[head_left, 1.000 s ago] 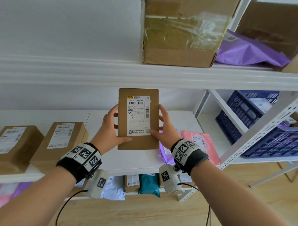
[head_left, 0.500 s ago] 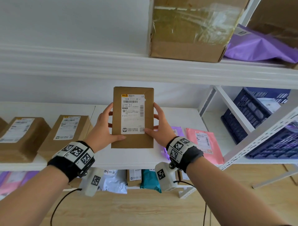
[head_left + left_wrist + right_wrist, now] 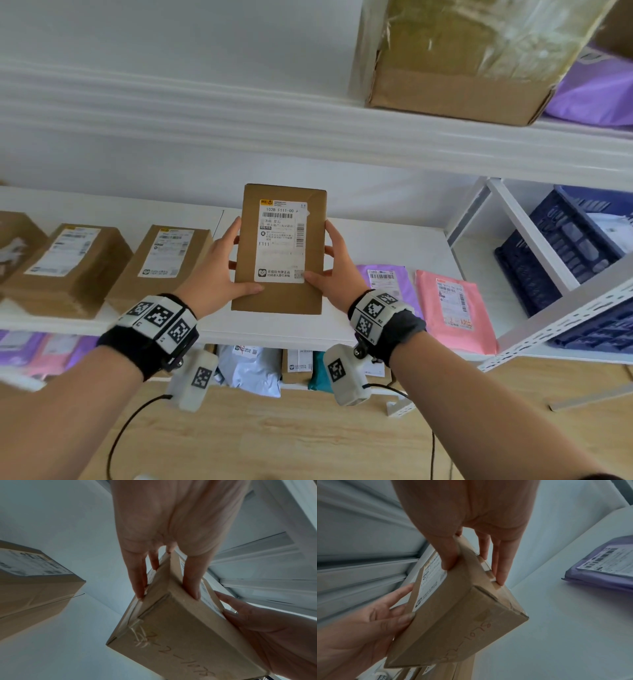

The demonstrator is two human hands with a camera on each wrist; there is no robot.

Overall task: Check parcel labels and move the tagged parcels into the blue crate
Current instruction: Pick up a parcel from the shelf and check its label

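A small brown cardboard parcel [image 3: 279, 294] with a white shipping label [image 3: 281, 241] facing me is held upright above the middle shelf. My left hand [image 3: 222, 270] grips its left edge, thumb on the front and fingers behind. My right hand [image 3: 337, 270] grips its right edge the same way. The left wrist view shows the parcel [image 3: 180, 635] from below with handwriting on its underside, and the right wrist view shows the parcel [image 3: 462, 622] likewise. The blue crate [image 3: 534, 270] stands on the shelf bay to the right, with a white parcel inside.
Two labelled brown boxes [image 3: 161, 263] [image 3: 68, 267] sit on the shelf left of my hands. A purple mailer [image 3: 385, 277] and a pink mailer [image 3: 452, 308] lie to the right. A large box [image 3: 459, 75] sits on the upper shelf. More parcels lie on the lower shelf [image 3: 260, 368].
The parcel stays in both hands with the grip unchanged. The view has shifted, so the hands and parcel sit slightly lower and further left against the shelf.
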